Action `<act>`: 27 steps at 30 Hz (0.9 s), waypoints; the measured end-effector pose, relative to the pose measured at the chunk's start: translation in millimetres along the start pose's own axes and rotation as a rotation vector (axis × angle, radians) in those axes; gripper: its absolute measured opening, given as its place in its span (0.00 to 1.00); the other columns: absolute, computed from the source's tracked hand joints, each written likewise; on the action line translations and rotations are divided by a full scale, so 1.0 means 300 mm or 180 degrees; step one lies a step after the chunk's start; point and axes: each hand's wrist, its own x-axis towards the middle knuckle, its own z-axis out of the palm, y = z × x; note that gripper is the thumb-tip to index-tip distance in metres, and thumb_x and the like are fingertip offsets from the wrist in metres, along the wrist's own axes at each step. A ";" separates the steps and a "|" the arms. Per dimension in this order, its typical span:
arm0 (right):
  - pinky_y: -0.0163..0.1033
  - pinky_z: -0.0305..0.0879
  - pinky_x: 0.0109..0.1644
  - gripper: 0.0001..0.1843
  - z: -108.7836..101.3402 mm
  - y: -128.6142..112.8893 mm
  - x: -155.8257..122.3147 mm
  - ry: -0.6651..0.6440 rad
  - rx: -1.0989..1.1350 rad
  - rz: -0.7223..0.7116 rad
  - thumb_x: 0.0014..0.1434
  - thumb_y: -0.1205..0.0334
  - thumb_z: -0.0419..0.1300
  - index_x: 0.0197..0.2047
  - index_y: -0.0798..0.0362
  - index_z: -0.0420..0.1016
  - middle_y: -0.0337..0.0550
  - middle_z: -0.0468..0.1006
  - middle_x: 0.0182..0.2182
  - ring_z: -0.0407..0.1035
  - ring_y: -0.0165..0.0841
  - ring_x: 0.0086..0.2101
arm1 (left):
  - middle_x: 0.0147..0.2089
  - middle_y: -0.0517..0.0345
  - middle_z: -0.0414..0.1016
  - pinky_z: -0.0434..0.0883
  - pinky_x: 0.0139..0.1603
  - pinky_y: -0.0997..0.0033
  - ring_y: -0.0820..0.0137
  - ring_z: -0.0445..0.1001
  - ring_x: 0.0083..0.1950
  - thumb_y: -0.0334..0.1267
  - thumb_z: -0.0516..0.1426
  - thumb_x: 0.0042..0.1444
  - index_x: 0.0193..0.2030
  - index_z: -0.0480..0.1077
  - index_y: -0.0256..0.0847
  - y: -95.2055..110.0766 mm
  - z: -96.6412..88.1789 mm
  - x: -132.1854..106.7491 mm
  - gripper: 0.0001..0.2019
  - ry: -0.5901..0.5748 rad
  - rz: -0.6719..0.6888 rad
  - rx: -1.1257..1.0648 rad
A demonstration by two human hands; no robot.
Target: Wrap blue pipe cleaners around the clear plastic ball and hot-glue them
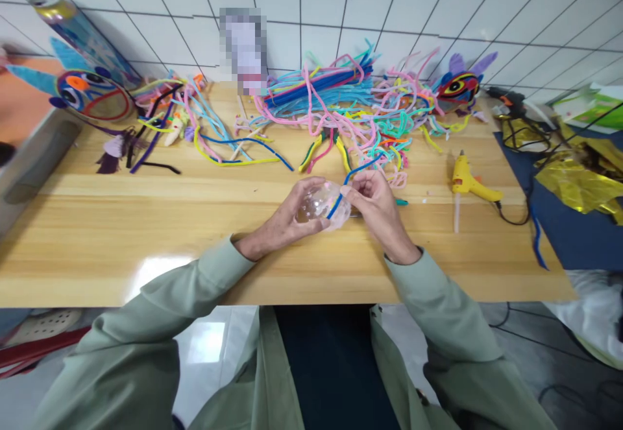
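Observation:
A clear, rounded plastic piece [314, 204] is gripped in my left hand [296, 213], thumb in front and fingers over the top. Between the thumb and fingers of my right hand [372, 200] is a blue pipe cleaner [366, 165]. Its lower end lies across the face of the clear piece, and its upper part slants up to the right. Whether that end is fixed to the plastic I cannot tell. Just beyond my hands lie pliers with yellow and green handles [343, 151]. A thin tool with a teal end [402, 202] is partly hidden behind my right hand.
Bundled pipe cleaners [321, 89] and tangled pieces line the wall. A yellow glue gun [470, 183] with its cord is on the right, near gold foil [564, 180]. Decorated animal-like crafts stand left [95, 93] and right [457, 86]; a tall can [82, 37] leans back left.

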 end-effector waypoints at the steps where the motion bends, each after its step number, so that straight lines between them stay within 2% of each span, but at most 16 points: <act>1: 0.42 0.69 0.41 0.17 0.002 -0.006 -0.009 0.0155 -0.0204 -0.0231 0.60 0.51 0.72 0.44 0.45 0.69 0.35 0.73 0.35 0.70 0.34 0.35 | 0.75 0.44 0.66 0.69 0.81 0.44 0.50 0.67 0.79 0.52 0.69 0.67 0.76 0.61 0.50 0.001 0.003 0.003 0.37 0.0044 0.0008 -0.0002; 3: 0.45 0.71 0.45 0.10 0.005 -0.030 -0.033 0.0376 -0.0684 -0.0811 0.66 0.55 0.69 0.42 0.45 0.72 0.38 0.76 0.36 0.72 0.36 0.38 | 0.74 0.44 0.67 0.69 0.80 0.44 0.51 0.68 0.78 0.53 0.69 0.65 0.75 0.62 0.49 0.000 0.010 0.008 0.37 0.0133 0.0028 -0.0013; 5: 0.49 0.72 0.51 0.05 0.005 -0.058 -0.059 0.0421 -0.1101 -0.1387 0.70 0.59 0.66 0.41 0.45 0.75 0.41 0.80 0.39 0.75 0.39 0.42 | 0.74 0.44 0.67 0.69 0.80 0.45 0.51 0.69 0.77 0.52 0.70 0.65 0.75 0.62 0.49 -0.002 0.015 0.012 0.36 0.0196 0.0025 -0.0064; 8: 0.53 0.74 0.57 0.04 0.005 -0.085 -0.085 0.0256 -0.1441 -0.1833 0.72 0.62 0.65 0.42 0.44 0.78 0.45 0.84 0.42 0.79 0.43 0.48 | 0.73 0.44 0.68 0.68 0.80 0.43 0.51 0.70 0.76 0.50 0.69 0.65 0.74 0.63 0.48 -0.004 0.017 0.013 0.35 0.0227 0.0044 -0.0095; 12: 0.56 0.77 0.56 0.03 0.005 -0.084 -0.093 0.0073 -0.1683 -0.1801 0.70 0.63 0.65 0.44 0.43 0.79 0.46 0.87 0.43 0.80 0.46 0.47 | 0.74 0.44 0.67 0.67 0.81 0.41 0.50 0.68 0.78 0.51 0.69 0.66 0.74 0.63 0.50 -0.005 0.015 0.014 0.34 0.0235 0.0111 -0.0051; 19: 0.56 0.79 0.55 0.07 0.000 -0.101 -0.095 0.0052 -0.1881 -0.1936 0.67 0.66 0.65 0.45 0.42 0.78 0.46 0.86 0.42 0.82 0.46 0.46 | 0.74 0.43 0.68 0.67 0.82 0.39 0.48 0.68 0.78 0.52 0.69 0.65 0.73 0.65 0.49 -0.009 0.017 0.027 0.34 0.0214 0.0279 0.0072; 27: 0.56 0.78 0.56 0.08 0.010 -0.115 -0.101 0.0035 -0.1923 -0.1830 0.67 0.66 0.65 0.45 0.42 0.75 0.46 0.85 0.43 0.81 0.46 0.47 | 0.73 0.43 0.69 0.68 0.81 0.40 0.48 0.69 0.78 0.53 0.68 0.67 0.74 0.65 0.50 -0.009 0.012 0.032 0.33 0.0191 0.0386 0.0206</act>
